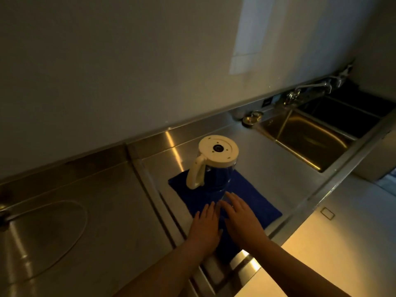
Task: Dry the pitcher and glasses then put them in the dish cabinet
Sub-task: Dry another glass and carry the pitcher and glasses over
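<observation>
We see 1 pitcher (214, 166) on the blue cloth (252, 202), just beyond our 2 flat, empty hands, left hand (205, 226) and right hand (242, 219).

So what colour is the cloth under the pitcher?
Dark blue: the cloth beneath the pitcher, seen in the head view.

Pitcher (216, 166) stands centre frame on a blue cloth (252, 198) on the steel counter (107, 211), cream lid up, handle toward frame left. Left hand (204, 228) and right hand (240, 219) reach side by side over the cloth's near part, fingers straight, gripping nothing. Sink (304, 136) and tap (310, 86) at upper right.
</observation>
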